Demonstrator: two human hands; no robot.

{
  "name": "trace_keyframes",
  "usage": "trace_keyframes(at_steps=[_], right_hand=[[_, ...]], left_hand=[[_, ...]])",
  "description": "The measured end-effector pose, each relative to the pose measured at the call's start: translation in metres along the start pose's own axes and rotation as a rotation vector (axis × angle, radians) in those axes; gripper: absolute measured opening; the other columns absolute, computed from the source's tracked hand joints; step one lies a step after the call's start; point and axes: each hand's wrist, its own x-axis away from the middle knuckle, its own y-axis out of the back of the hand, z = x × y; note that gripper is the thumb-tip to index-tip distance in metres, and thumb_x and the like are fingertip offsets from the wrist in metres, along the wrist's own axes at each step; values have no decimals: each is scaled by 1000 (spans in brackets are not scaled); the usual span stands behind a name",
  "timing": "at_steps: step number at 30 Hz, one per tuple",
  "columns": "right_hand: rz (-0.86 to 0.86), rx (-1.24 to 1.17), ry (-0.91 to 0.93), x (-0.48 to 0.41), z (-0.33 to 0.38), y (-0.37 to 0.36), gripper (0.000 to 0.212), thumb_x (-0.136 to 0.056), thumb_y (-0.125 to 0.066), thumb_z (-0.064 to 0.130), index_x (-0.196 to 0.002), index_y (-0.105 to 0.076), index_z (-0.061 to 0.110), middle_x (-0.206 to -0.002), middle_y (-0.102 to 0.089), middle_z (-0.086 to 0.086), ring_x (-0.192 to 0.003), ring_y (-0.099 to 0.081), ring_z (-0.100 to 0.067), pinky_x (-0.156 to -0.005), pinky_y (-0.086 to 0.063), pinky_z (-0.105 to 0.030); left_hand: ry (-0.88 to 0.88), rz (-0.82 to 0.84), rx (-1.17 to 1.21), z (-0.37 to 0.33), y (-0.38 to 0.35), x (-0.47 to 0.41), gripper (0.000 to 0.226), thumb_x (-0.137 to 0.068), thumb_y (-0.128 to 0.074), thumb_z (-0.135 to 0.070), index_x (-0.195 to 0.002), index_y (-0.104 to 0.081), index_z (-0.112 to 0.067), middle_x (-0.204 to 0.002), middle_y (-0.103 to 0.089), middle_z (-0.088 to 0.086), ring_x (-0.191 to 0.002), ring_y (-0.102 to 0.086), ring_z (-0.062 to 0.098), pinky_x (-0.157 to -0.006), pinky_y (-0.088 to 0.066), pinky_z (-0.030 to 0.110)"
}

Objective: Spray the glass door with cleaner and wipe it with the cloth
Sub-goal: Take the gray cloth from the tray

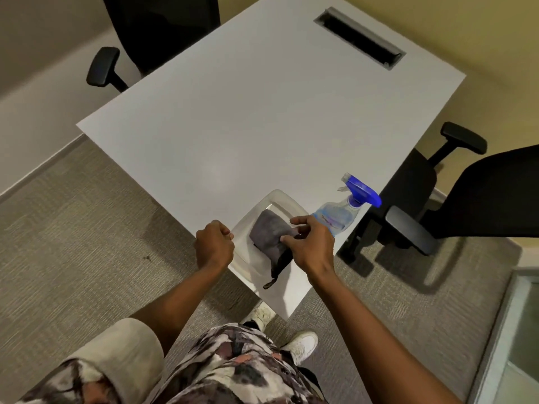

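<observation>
we look down on a white worktop (262, 112) with a grey cable slot (359, 38) set into its far end, standing on ribbed grey carpet (73, 228) between pale walls. two black office chairs sit by it, one at the far left (151, 33) and one on the right (455, 196). at the lower right corner a strip of framed glass (522, 330) shows, cut off by the picture's edge, and we cannot tell whether it is the door. the near corner of the worktop carries a white tray (280, 201), and in it lies the cloth (269, 234), grey, folded, with a darker edge trailing toward us. our right hand (310, 243) is over the cloth, thumb and fingers closing on its right side in a pinch; it covers that edge of the cloth and the base of the spray bottle (338, 215). the bottle stands just beside the tray at the worktop's right edge, clear with bluish liquid and a blue trigger head; its label is too small to read. our left hand (214, 244) is curled shut at the tray's left rim, and whether it grips the rim we cannot tell.
</observation>
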Motion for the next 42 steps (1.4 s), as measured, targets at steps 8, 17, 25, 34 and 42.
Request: trace_keyframes(at_steps=[8,17,25,34,42], right_hand=[[-53,-277,42,41,4,35,43,-78,-95,9,-115,-78,26,-100,-79,7,-95,-74,-14,-81,-66,-31],[-127,-573,94,97,-12,99,44,-81,-90,-2,-114,-80,28,-106,-82,-5,-108,-77,-20,-85,-67,-31],[-305,-674,138,151,-42,167,34,-75,-91,9,-104,-81,24,-110,-84,-5,-107,-80,-18,-83,-64,-24],[-662,-760,79,232,-109,231,51,-72,-87,1,-123,-77,6,-123,-83,-10,-118,-79,-25,-95,-64,-28],[-1024,-651,-280,313,-180,244,31,-73,-95,7,-101,-86,17,-111,-85,-1,-102,-81,-12,-78,-65,-17]], left_hand=[[-5,3,-169,-9,5,6,21,-100,-81,-21,-116,-72,-11,-115,-81,13,-107,-77,37,-91,-65,52],[-322,-56,-53,-50,8,47,33,-100,-81,-32,-124,-70,-13,-130,-73,12,-118,-70,31,-91,-60,45],[-526,619,358,-126,-35,116,33,-96,-68,-55,-113,-77,-29,-110,-82,-13,-103,-75,-4,-87,-60,14],[-688,1313,73,-170,-94,167,49,-81,-97,-32,-124,-75,-25,-114,-84,1,-108,-80,21,-93,-67,38],[-500,1564,8,-186,-137,267,33,-88,-85,2,-120,-77,7,-113,-84,18,-101,-77,25,-89,-66,34]])
